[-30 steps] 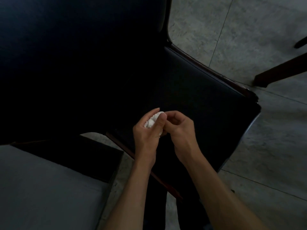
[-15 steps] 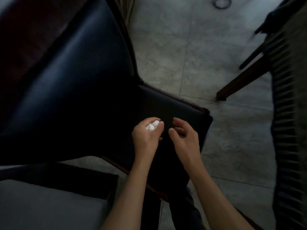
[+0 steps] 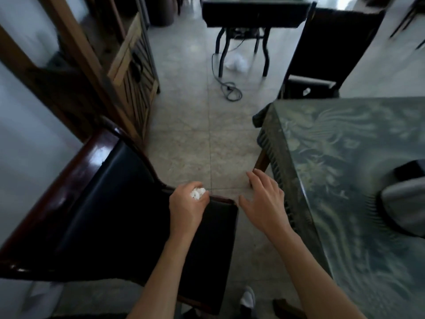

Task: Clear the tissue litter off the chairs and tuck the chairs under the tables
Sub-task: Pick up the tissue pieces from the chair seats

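My left hand (image 3: 186, 207) is closed around a crumpled white tissue (image 3: 197, 193), held over the far edge of a black chair's seat (image 3: 213, 245). The chair's dark padded backrest (image 3: 92, 208) with a glossy brown frame stands to the left. My right hand (image 3: 262, 203) hovers open with fingers spread, between the chair and the table (image 3: 345, 180) with a green patterned cloth on the right. A second dark chair (image 3: 326, 49) stands at the table's far side, with a small white scrap (image 3: 306, 90) on its seat.
A wooden cabinet (image 3: 131, 72) and wooden beams line the left side. Farther back stands a dark table on metal legs (image 3: 253, 12), with a cable (image 3: 230, 88) and a white bag (image 3: 236, 63) on the tiled floor. A grey round object (image 3: 404, 199) lies on the table.
The view has lifted from the seat to the room. My hands have drawn apart: the left keeps the tissue, the right has opened and moved right toward the table.
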`<state>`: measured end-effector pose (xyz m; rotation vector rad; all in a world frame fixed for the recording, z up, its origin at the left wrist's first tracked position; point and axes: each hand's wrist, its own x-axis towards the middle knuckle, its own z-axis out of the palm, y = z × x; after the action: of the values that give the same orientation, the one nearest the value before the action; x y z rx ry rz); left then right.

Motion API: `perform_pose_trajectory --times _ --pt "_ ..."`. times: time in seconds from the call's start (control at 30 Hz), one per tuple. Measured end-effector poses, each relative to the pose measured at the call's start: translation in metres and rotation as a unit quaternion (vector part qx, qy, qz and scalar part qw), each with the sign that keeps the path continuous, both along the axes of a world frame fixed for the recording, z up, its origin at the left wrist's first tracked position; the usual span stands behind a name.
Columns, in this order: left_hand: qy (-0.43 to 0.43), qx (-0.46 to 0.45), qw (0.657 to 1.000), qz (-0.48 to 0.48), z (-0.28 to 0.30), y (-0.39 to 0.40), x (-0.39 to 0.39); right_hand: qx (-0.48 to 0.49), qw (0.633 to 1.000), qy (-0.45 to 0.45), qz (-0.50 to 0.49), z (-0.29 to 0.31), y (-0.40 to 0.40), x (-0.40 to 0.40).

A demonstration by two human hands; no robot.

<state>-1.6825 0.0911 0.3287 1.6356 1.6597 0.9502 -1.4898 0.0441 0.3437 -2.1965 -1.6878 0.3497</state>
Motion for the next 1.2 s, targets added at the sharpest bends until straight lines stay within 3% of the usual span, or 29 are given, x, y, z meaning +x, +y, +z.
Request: perform_pose_trajectory --times 0.2,0.47,0.8,1.2 --pt "0.029 0.042 0.999 -0.01 0.052 0.006 0.066 0.031 0.999 0.012 0.003 0.041 0.002 0.061" --pt "0.046 0.032 0.998 -0.02 0.083 0.014 0.15 0.04 0.999 -0.002 -0.003 0.079 0.006 0.136" --pt "0.112 0.084 0.987 -0.077 0.099 0.05 0.202 0.062 0.998 -0.003 -0.024 0.08 0.03 0.186" --pt "0.124 0.088 0.981 -0.121 0.087 0.192 0.234 0.054 0.997 -0.052 -0.03 0.077 0.161 0.213"
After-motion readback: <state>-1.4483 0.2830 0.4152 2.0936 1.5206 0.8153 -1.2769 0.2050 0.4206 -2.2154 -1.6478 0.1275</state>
